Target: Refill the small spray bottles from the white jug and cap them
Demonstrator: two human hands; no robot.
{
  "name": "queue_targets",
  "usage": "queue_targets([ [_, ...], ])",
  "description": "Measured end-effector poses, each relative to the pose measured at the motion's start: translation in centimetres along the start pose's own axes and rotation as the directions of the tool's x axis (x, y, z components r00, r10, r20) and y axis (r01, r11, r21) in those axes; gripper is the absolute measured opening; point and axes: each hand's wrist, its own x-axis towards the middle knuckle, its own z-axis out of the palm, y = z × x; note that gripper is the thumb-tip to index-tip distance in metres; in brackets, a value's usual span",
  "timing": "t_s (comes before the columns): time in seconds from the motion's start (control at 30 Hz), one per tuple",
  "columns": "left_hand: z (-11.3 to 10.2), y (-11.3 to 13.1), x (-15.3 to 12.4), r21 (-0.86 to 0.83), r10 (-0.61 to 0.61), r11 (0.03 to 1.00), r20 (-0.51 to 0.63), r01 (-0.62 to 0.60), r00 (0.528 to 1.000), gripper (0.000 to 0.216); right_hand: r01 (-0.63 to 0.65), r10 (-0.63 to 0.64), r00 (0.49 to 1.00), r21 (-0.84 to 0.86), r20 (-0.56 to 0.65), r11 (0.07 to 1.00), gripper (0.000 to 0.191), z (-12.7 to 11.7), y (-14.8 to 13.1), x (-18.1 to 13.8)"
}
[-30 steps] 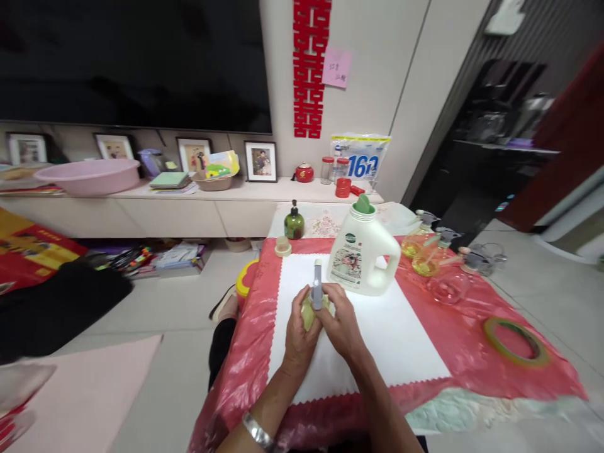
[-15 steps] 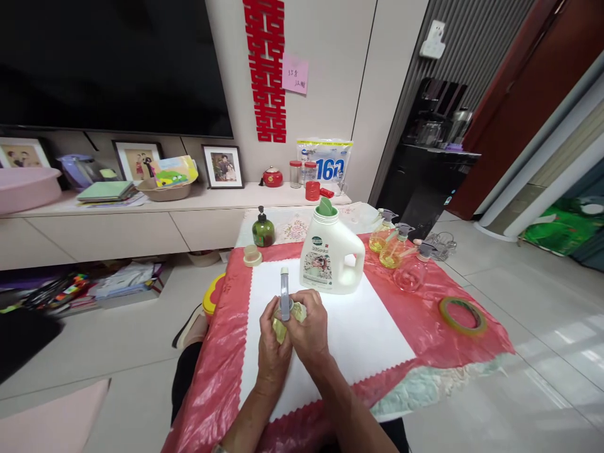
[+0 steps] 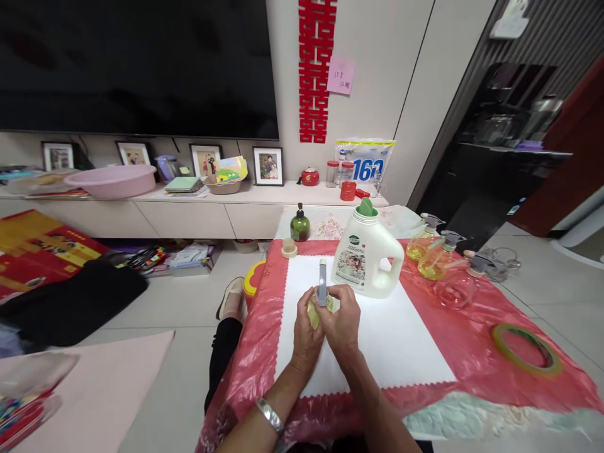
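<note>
Left hand and right hand clasped together around spray bottle, upright, just before white jug.

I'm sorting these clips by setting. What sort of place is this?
Most likely a home living room. A large TV hangs above a low cabinet lined with framed photos, and a red paper decoration is stuck on the wall. The hands work at a small table under a red cover.

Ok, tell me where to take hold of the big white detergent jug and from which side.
Grip the white detergent jug by its moulded loop handle. Come from the right: the jug stands upright and the handle opening faces that way, clear of both hands.
</note>
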Motion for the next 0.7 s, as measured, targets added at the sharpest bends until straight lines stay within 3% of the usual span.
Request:
queue_targets([
  [0.17, 0.3, 0.1, 0.0, 0.003, -0.006, 1.000, 0.014, 0.006, 1.000, 0.062, 0.002, -0.002, 0.998, 0.013, -0.064, 1.000, 0.017, 0.6, 0.0, -0.3],
  [0.27, 0.6, 0.2, -0.1, 0.071, 0.051, 0.996, -0.007, -0.050, 0.999, 0.062, -0.021, 0.023, 0.999, 0.059, -0.047, 0.998, 0.019, 0.3, 0.4, -0.5],
  [0.4, 0.9, 0.3, -0.3, 0.153, 0.096, 0.984, -0.006, -0.093, 0.995, 0.078, -0.092, 0.093, 0.996, 0.143, -0.003, 0.985, 0.027, -1.3, 1.4, -0.3],
  [0.57, 0.6, 0.2, -0.6, 0.100, 0.093, 0.989, 0.166, -0.111, 0.982, 0.088, -0.169, 0.154, 0.985, 0.292, 0.071, 0.941, 0.041, -3.6, 2.0, 0.8],
  [0.7, 0.5, -0.1, -0.6, 0.097, 0.030, 0.994, 0.278, -0.059, 0.960, 0.089, -0.192, 0.140, 0.977, 0.384, 0.161, 0.903, 0.048, -4.0, 2.1, 1.4],
])
